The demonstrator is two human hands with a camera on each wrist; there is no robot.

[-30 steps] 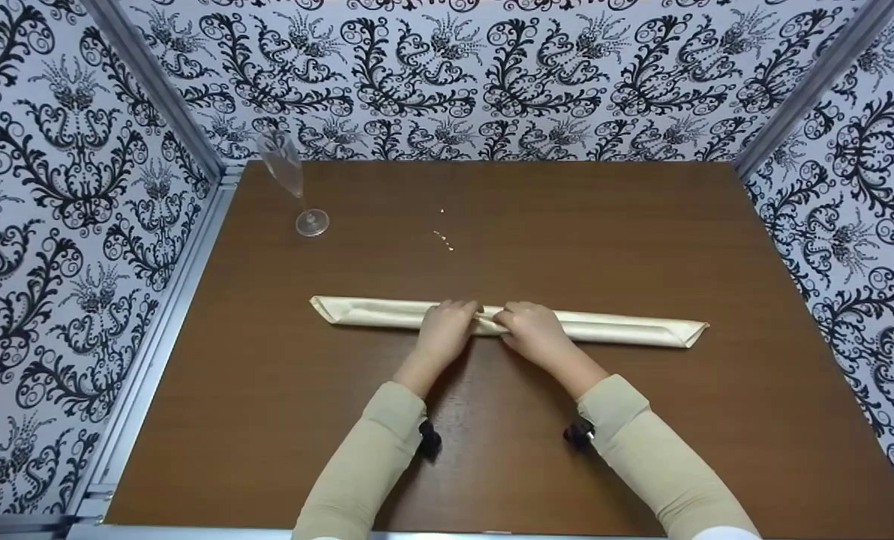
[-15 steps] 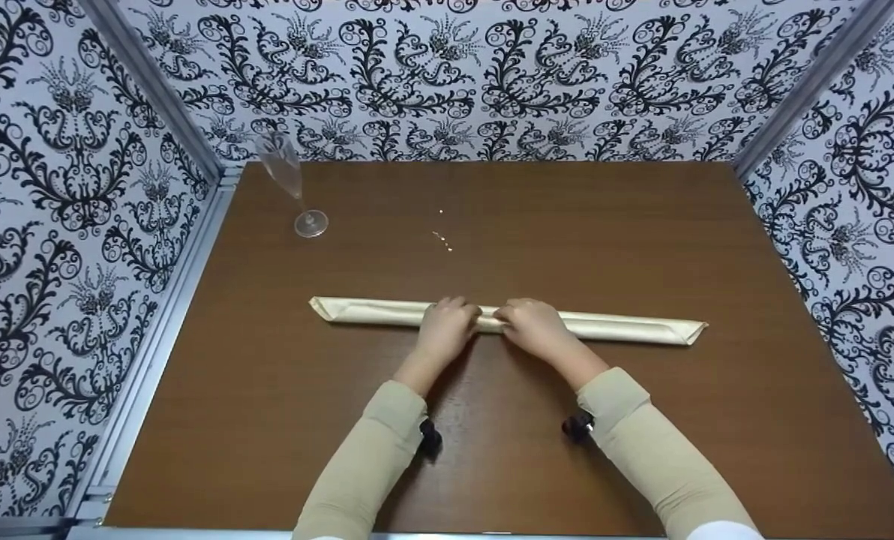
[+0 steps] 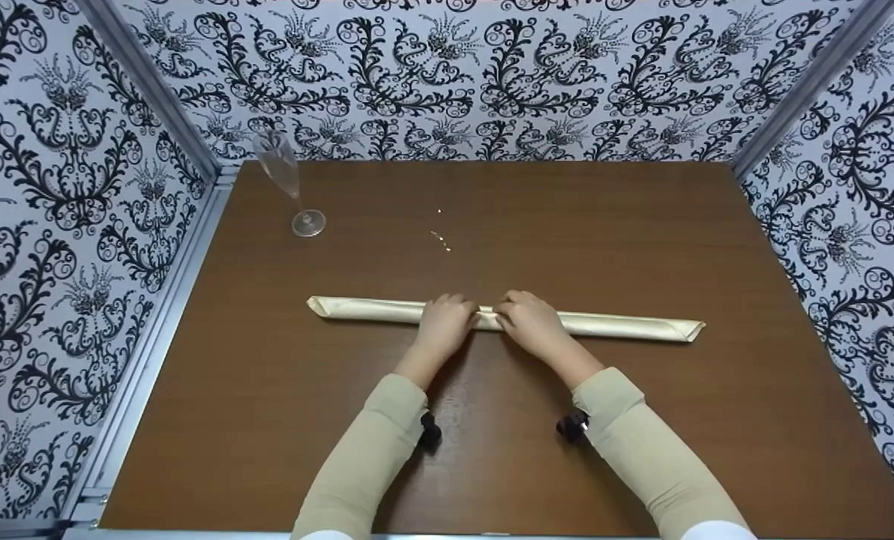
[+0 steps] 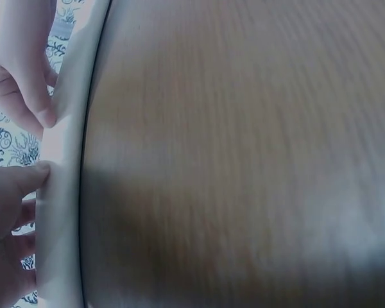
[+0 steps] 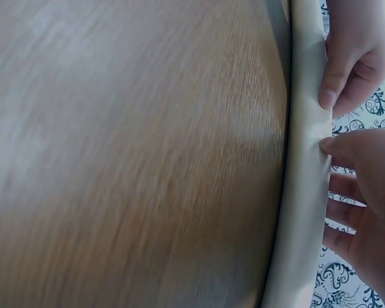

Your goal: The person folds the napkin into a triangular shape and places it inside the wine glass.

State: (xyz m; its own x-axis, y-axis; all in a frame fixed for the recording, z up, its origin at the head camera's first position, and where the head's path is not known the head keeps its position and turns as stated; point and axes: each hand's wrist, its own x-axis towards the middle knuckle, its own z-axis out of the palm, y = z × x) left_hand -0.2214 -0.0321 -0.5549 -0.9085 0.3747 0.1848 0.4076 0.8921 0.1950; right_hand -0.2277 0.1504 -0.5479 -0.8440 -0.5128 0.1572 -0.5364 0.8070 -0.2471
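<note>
A cream satin cloth napkin point(image 3: 372, 310), wound into a long thin roll, lies crosswise on the brown table, its ends slanted to points. Around its middle curl the fingers of my left hand point(image 3: 444, 327) and, a short gap to the right, my right hand point(image 3: 531, 324). In the left wrist view the thumb of the left hand point(image 4: 6, 218) presses the near side of the roll point(image 4: 59, 218). The right wrist view has the right hand point(image 5: 375, 192) with its thumb on the roll point(image 5: 301, 167) and its other fingers reaching over the far side.
A clear champagne flute point(image 3: 308, 222) stands at the back left of the table point(image 3: 567, 225). Several tiny pale specks point(image 3: 441, 238) lie behind the roll. Patterned black-and-white walls point(image 3: 447, 82) with metal posts enclose the back and sides.
The napkin has been rolled slightly tighter; its loose flap along the top shows less and the roll looks narrower. Both hands stay near the middle, fingers shifting a little away from the body.
</note>
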